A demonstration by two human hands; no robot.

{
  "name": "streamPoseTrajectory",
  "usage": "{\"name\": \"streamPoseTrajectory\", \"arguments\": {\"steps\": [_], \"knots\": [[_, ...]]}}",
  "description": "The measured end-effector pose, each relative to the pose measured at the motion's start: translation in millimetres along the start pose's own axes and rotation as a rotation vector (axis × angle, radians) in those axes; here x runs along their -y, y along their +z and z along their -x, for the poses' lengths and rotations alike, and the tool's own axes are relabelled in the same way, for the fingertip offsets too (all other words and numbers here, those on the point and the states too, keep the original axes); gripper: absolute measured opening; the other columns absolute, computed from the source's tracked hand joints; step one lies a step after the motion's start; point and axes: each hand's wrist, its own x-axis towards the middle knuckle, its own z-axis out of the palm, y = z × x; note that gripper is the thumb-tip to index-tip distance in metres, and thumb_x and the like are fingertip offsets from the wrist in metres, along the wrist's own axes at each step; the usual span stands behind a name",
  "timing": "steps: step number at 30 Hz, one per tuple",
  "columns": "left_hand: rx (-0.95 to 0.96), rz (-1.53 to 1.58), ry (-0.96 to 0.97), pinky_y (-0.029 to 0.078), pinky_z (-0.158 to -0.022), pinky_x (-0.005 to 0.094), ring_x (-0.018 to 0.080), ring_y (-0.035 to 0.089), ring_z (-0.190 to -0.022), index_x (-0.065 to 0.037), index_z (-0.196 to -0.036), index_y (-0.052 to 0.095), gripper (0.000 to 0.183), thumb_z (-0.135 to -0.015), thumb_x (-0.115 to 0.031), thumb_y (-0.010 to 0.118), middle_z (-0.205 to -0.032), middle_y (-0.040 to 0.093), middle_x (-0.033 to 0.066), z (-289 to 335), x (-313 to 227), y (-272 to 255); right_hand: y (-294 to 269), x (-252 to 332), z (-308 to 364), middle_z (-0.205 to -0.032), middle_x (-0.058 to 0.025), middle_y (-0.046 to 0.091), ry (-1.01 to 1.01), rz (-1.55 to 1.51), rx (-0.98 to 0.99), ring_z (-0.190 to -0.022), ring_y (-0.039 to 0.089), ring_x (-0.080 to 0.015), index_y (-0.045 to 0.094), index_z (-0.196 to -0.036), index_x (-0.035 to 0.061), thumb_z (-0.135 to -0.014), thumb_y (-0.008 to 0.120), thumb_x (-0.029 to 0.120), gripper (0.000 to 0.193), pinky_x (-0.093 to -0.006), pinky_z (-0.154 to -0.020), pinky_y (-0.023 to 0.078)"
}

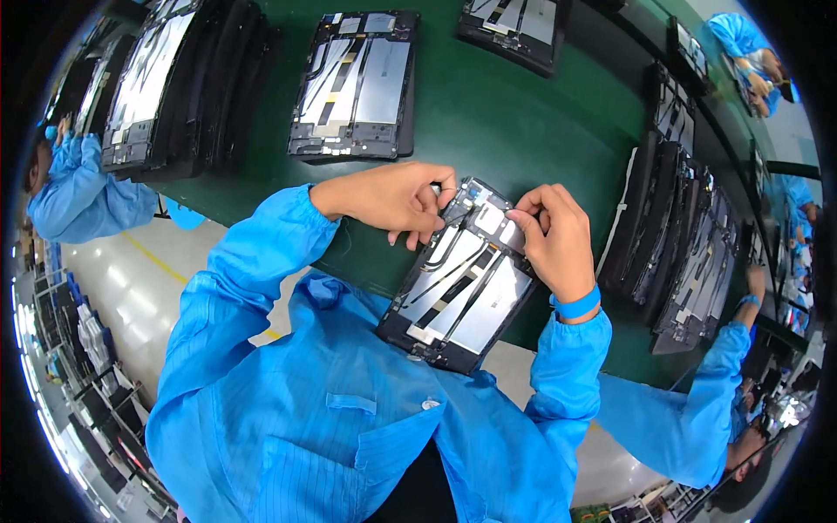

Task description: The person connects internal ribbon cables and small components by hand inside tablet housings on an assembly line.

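An opened tablet with bare silver inner plates and dark ribbon cables lies tilted in front of me, its near end over the table's edge against my blue smock. My left hand is closed in a pinch at its far left corner; whatever those fingers hold is too small or hidden to make out. With thumb on the inner face and fingers at the edge, my right hand grips the tablet's far right side. A blue band circles my right wrist.
Another opened tablet lies beyond my left hand on the green table, and one more at the far edge. Stacks of dark tablets stand at left and right. Co-workers in blue sit on both sides.
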Motion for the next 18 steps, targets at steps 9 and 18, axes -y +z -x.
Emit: {"name": "streamPoseTrajectory", "arguments": {"steps": [9,18], "knots": [[-0.028,0.014,0.001,0.054,-0.052,0.0286,0.0168,0.078,-0.072,-0.006,-0.113,0.047,0.024,-0.107,-0.005,0.070,-0.087,0.077,0.0131,1,1,4,5,10,5,-0.097,-0.0169,0.063,-0.084,0.155,-0.024,-0.089,0.068,-0.0438,0.066,-0.098,0.0032,-0.091,0.079,-0.001,0.016,-0.0516,-0.076,0.054],[-0.132,0.056,-0.010,0.049,-0.049,0.0279,0.0137,0.075,-0.068,-0.009,-0.111,0.048,0.020,-0.107,-0.005,0.068,-0.083,0.073,0.0064,1,4,19,2,19,32,-0.088,-0.0177,0.066,-0.034,0.144,-0.024,-0.083,0.069,-0.0426,0.064,-0.094,0.0009,-0.090,0.079,-0.001,0.015,-0.0500,-0.073,0.054]]}}
